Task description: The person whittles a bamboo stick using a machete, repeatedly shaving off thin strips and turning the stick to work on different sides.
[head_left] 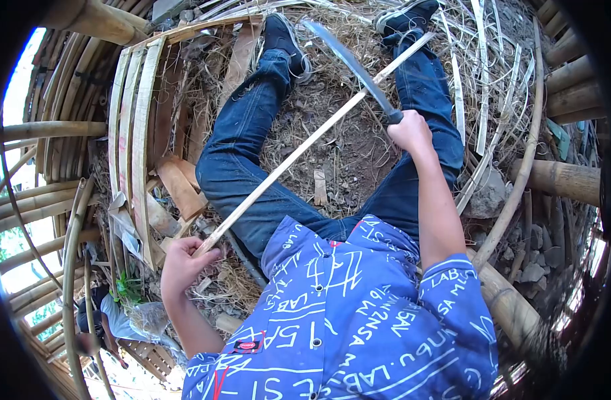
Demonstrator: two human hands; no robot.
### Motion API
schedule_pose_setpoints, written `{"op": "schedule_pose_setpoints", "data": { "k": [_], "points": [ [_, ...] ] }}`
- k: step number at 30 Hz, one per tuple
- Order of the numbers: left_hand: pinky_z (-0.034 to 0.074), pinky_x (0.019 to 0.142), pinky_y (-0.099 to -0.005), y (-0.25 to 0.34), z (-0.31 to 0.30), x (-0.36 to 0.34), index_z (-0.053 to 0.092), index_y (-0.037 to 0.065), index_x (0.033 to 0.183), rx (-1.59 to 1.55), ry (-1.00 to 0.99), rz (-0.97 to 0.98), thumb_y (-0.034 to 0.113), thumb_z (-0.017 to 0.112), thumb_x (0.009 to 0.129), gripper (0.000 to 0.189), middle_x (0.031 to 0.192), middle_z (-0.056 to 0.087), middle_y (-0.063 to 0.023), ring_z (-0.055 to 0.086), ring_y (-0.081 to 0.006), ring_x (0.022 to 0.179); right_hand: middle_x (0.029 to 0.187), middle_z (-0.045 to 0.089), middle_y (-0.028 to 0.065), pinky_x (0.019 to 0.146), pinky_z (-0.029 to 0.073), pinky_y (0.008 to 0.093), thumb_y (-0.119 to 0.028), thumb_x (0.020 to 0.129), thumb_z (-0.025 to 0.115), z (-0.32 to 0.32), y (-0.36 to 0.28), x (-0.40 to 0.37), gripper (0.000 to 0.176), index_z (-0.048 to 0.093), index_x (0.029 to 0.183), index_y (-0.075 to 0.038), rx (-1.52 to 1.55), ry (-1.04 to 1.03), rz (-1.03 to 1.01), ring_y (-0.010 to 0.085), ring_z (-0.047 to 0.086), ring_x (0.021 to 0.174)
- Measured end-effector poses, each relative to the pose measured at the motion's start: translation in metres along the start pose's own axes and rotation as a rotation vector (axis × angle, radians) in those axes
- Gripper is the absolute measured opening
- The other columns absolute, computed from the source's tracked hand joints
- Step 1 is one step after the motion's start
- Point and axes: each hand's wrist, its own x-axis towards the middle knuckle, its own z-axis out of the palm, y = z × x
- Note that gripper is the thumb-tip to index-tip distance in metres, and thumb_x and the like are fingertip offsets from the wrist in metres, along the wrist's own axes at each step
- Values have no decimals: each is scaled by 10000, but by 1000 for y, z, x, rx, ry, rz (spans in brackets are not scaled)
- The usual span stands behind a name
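Observation:
My left hand (182, 261) grips the near end of a long thin bamboo strip (305, 147) that runs diagonally up to my right foot. My right hand (410, 131) is closed on the dark handle of a long machete (349, 63). Its blade rests across the strip near the strip's far end. I sit on bare earth with my legs in blue jeans (252, 133) spread apart, the strip passing between them. I wear a blue shirt with white lettering (345, 313).
Split bamboo slats (135, 133) and wood offcuts lie at the left. Thick bamboo poles (559, 180) stand at the right, with stones (532, 267) below them. Dry shavings litter the ground. Another person (109, 320) crouches at the lower left.

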Motion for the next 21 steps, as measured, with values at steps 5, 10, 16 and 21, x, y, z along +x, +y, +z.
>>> {"op": "schedule_pose_setpoints", "data": {
  "k": [5,10,16,21],
  "points": [
    [328,463,-206,-7,-4,3,682,-13,783,27,1,-34,110,808,769,177,614,586,37,483,-4,538,1004,688,286,893,520,469,-182,721,604,10,3,7,332,702,951,36,79,12,-39,437,655,1000],
    [358,468,-218,22,24,7,681,-30,798,112,87,-5,115,828,739,215,613,599,15,495,-27,530,911,677,316,861,530,478,-158,688,600,43,-7,-51,308,690,897,50,139,-87,-175,444,669,924],
    [409,496,-285,35,64,28,668,-62,784,147,169,106,172,831,717,293,576,589,-56,520,-88,526,812,679,277,814,543,497,-190,692,623,63,-53,-138,238,690,835,-11,230,-328,-415,442,675,826],
    [430,515,-306,40,64,30,670,-58,781,204,183,130,180,812,725,283,564,588,-80,537,-117,518,780,676,252,780,543,507,-201,675,635,78,-63,-148,214,677,799,-32,176,-338,-607,431,673,793]
  ]
}}
